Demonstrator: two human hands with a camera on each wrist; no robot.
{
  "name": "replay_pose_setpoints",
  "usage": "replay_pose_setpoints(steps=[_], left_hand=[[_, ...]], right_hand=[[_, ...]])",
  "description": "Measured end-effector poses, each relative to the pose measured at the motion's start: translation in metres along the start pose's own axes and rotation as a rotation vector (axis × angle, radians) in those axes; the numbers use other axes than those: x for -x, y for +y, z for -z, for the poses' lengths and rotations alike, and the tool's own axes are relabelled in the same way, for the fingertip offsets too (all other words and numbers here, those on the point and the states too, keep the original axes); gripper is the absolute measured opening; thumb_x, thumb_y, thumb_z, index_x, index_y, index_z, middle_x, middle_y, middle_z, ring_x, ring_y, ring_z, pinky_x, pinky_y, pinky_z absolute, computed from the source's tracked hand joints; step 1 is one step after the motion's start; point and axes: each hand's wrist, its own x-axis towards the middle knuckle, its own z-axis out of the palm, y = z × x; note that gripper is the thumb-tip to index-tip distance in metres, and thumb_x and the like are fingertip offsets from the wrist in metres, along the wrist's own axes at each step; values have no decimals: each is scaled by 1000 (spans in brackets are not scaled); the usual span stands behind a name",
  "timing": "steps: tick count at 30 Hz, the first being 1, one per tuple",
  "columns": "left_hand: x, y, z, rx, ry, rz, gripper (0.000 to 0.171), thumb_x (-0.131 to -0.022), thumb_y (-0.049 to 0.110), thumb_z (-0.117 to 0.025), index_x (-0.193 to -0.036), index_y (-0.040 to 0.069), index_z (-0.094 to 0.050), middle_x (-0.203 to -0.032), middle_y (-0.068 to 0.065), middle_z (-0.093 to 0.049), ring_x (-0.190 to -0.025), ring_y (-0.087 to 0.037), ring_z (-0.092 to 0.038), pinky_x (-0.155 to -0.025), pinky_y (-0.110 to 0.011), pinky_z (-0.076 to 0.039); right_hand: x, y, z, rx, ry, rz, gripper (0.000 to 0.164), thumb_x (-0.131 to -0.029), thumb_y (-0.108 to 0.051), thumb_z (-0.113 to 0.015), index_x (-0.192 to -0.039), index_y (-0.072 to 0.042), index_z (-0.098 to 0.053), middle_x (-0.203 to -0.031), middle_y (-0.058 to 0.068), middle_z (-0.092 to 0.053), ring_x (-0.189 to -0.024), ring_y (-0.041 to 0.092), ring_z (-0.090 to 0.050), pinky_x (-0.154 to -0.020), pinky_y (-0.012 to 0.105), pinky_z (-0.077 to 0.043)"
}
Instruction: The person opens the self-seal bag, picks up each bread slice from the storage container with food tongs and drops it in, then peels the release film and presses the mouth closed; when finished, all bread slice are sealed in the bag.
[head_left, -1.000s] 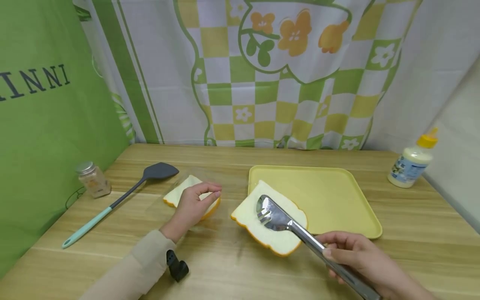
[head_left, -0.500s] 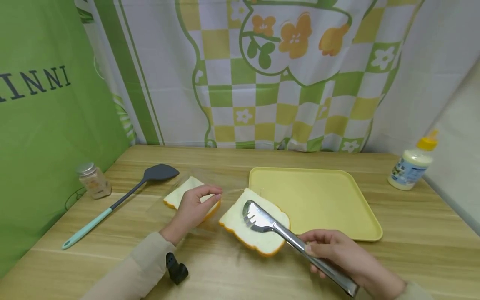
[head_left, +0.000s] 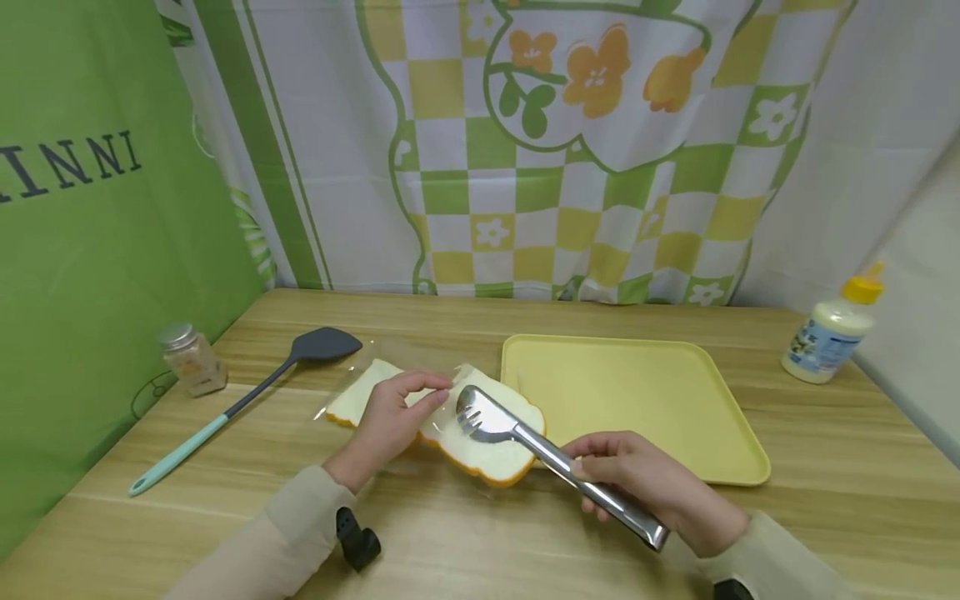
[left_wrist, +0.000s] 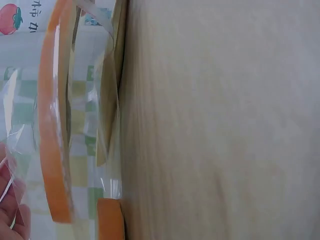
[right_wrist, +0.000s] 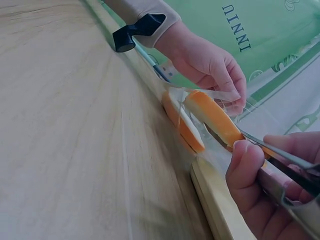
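Grasping steel tongs [head_left: 551, 453], the right grip [head_left: 641, 477] holds a bread slice [head_left: 477, 455] near the yellow tray's [head_left: 622, 392] near-left corner; the left grip [head_left: 392, 414] pinches a clear bag [right_wrist: 220, 94].

dark-headed spatula [head_left: 258, 389], left side | lidded jar [head_left: 193, 360], near spatula | yellow-capped bottle [head_left: 828, 329], far right | checked cloth [head_left: 585, 179], behind

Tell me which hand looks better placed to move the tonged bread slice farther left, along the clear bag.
Probably the right hand: it holds the tongs gripping the bread slice, whereas the left hand is occupied pinching the clear bag.
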Motion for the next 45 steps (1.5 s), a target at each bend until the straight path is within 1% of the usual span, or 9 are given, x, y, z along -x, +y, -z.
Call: replay_pose_setpoints(steps=[7,13,20,25,28,32,35,40,45], left_hand=[[0,1,-2,-8,29,-55,10,-83,5,-67,-92,4,-72,-99,-9,-70,-100,-24,-62,-92,-39,-46],[1,0,-1,-24,44,-67,10,-81,2,-68,-91,4,-72,-98,-8,-70,-100,-24,-62,-93,-38,-46],[3,0,-2,-33,35,-92,10,-81,0,-68,-90,2,-71,-98,-9,-69,-100,-25,-61,-93,-38,-46],[5,3,-2,-28,28,-84,10,-81,0,-68,-90,3,-71,-99,-9,-69,-101,-25,-61,-92,-39,-46],[5,3,-2,-25,26,-60,10,-81,1,-67,-90,3,-71,-99,-9,-69,-102,-26,-61,-92,-39,-46],[5,1,-1,-26,30,-32,10,-81,1,-67,-90,3,-72,-98,-8,-69,-101,-25,-62,-93,-39,-46],[5,0,-1,-23,23,-34,10,-81,1,-67,-90,3,-72,-97,-7,-70,-99,-24,-62,-92,-37,-46],[6,2,-3,-10,-11,-53,9,-81,0,-68,-89,2,-71,-96,-9,-69,-98,-26,-62,-92,-37,-47],[6,3,-4,4,-23,-20,10,-80,1,-68,-89,4,-72,-97,-9,-69,-104,-26,-61,-98,-39,-43]], right_hand=[[-7,-3,-6,13,-16,-12,39,-90,-9,-51,-118,17,-46,-89,13,-58,-60,12,-60,-53,23,-51],[-4,-1,-6,-2,-20,-36,39,-89,-10,-53,-117,16,-46,-87,11,-58,-60,11,-60,-52,22,-51],[-4,3,-4,-5,-42,-36,38,-89,-10,-53,-117,16,-47,-85,11,-58,-60,11,-60,-51,21,-50],[-7,0,-3,-1,-17,-23,39,-90,-9,-51,-119,17,-44,-86,11,-57,-60,12,-60,-52,22,-51],[-7,-2,-2,-8,3,-27,39,-90,-9,-50,-120,16,-44,-86,11,-56,-60,12,-60,-52,22,-51],[-5,-1,0,-5,-48,-33,38,-90,-9,-52,-118,16,-46,-83,9,-57,-60,11,-60,-52,22,-51],[-4,0,2,3,-81,-37,37,-90,-9,-52,-117,16,-47,-80,8,-56,-59,11,-61,-52,21,-51],[-8,-1,4,17,-56,-26,37,-91,-8,-51,-118,16,-47,-79,8,-57,-59,11,-60,-50,21,-50],[-18,-4,-1,32,-56,-33,37,-90,-9,-53,-118,15,-49,-79,9,-56,-58,11,-60,-49,20,-49]])
